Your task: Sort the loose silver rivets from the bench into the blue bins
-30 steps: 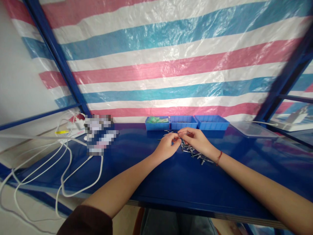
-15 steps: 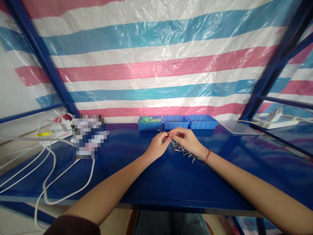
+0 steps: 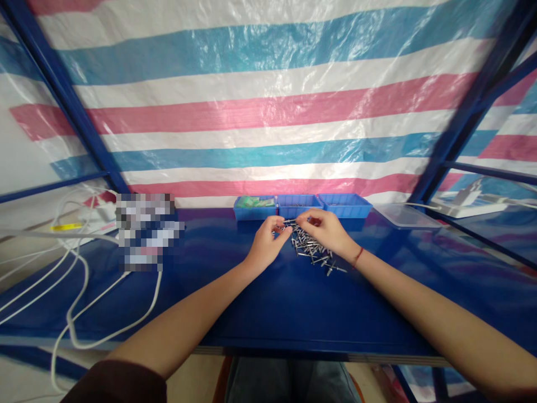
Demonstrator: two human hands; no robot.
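1. Head view: the metal pins [image 3: 311, 244] lie in a pile on the bench [image 3: 293, 313].
2. Left of pile, left hand [image 3: 265, 242] is half open.
3. Right of pile, right hand [image 3: 329, 229] is curled; their hold I cannot tell.

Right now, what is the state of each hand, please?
Left hand: partly open, thumb apart from fingers.
Right hand: fingers curled by the metal pins; whether it holds one cannot be told.

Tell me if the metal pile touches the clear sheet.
Apart: the head view shows blue desk between the metal pile and the clear sheet.
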